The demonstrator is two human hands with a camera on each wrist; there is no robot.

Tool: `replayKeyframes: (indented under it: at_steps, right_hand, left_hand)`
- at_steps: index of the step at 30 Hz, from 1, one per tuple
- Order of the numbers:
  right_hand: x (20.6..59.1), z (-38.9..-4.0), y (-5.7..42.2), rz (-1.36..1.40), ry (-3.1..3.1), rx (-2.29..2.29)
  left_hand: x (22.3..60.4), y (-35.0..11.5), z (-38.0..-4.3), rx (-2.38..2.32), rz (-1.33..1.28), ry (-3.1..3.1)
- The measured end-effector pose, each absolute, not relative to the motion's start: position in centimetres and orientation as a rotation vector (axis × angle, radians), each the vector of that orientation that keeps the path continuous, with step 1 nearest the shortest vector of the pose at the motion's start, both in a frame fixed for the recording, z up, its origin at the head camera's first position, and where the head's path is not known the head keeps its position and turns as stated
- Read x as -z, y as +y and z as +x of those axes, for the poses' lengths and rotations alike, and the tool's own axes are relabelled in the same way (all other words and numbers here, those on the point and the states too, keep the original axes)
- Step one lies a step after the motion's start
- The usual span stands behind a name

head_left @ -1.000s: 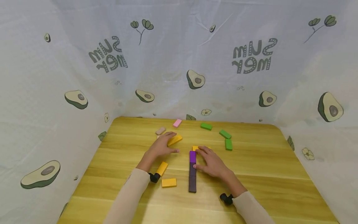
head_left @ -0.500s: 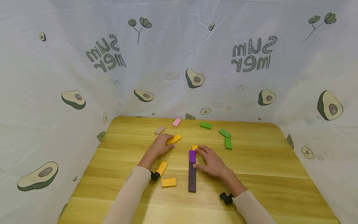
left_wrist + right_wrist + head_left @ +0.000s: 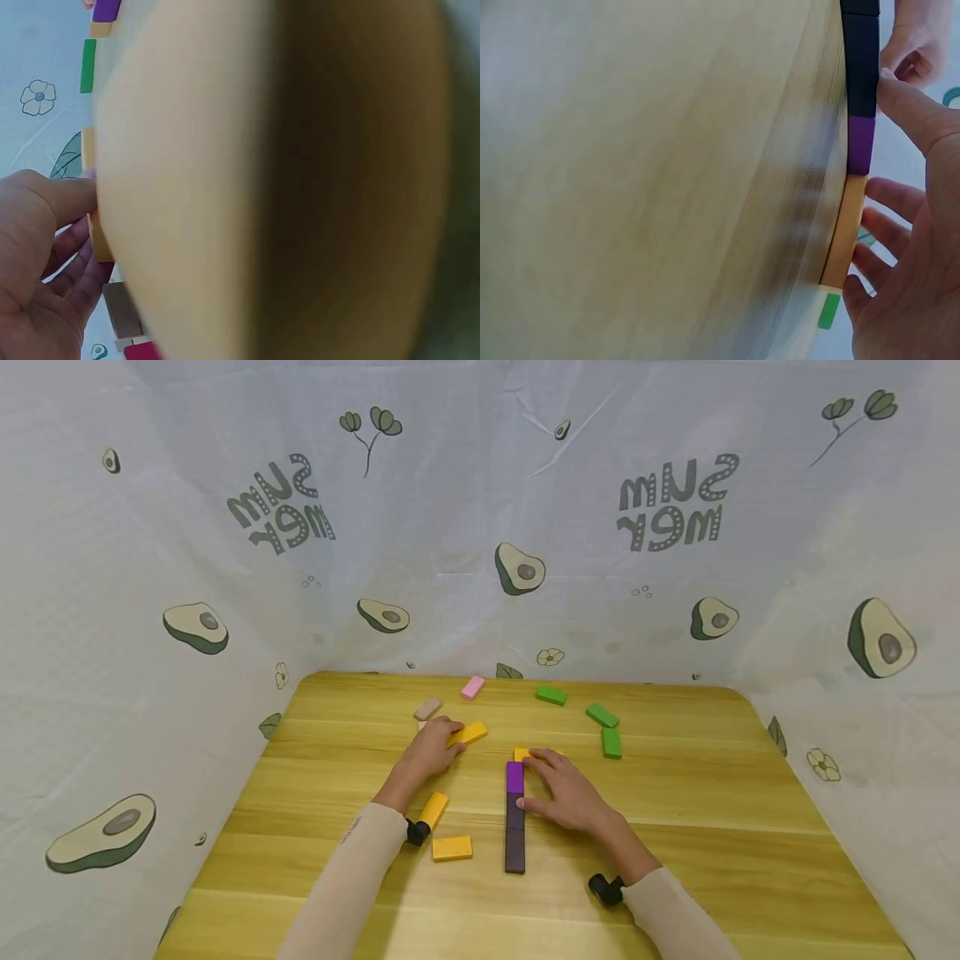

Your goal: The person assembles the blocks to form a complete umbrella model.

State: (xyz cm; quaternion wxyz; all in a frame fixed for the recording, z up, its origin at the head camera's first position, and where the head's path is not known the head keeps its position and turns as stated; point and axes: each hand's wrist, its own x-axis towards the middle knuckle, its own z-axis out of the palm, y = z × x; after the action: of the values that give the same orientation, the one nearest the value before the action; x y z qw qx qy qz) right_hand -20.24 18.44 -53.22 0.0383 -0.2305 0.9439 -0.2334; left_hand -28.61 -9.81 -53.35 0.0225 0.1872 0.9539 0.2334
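Between thumb and fingers, my left hand (image 3: 431, 747) pinches a yellow block (image 3: 472, 732) lying slanted at the table's left middle; the left wrist view shows the thumb on one side of that yellow block (image 3: 103, 238). My right hand (image 3: 570, 797) rests beside a straight row made of a purple block (image 3: 514, 777) and two black blocks (image 3: 514, 814). Its thumb touches a black block (image 3: 862, 64), while its spread fingertips touch another yellow block (image 3: 845, 229) set crosswise at the row's far end. In the head view the fingers partly cover that crosswise block.
Two loose yellow blocks, one slanted (image 3: 433, 810) and one level (image 3: 452, 848), lie left of the row. Farther back are a pink block (image 3: 472, 687), a brownish block (image 3: 428, 708) and three green blocks (image 3: 602, 715). A printed curtain (image 3: 450, 527) borders the wooden table (image 3: 675, 793).
My left hand has lowered onto the slanted yellow block, and its thumb and fingers have closed on it. The right hand keeps its place by the row.
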Motion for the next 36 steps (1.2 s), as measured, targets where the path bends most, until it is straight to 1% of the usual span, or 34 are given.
replayKeyframes:
  at_steps: [9, 18, 28, 36]
  right_hand:
    - [53.2, -20.3, 18.5, -0.679, 2.885, 0.704]
    - [53.3, -20.4, 18.6, -0.667, 2.876, 0.717]
    - [53.4, -20.4, 18.5, -0.637, 2.874, 0.711]
    - [53.2, -20.3, 18.5, -0.647, 2.875, 0.724]
  left_hand:
    - [53.0, -9.7, -27.8, -0.801, 0.674, 2.921]
    - [52.6, -8.5, -27.5, -0.792, 0.775, 2.89]
    - [51.6, -6.6, -27.1, -0.709, 0.776, 2.834]
    - [51.5, -6.0, -27.2, -0.659, 0.774, 2.804]
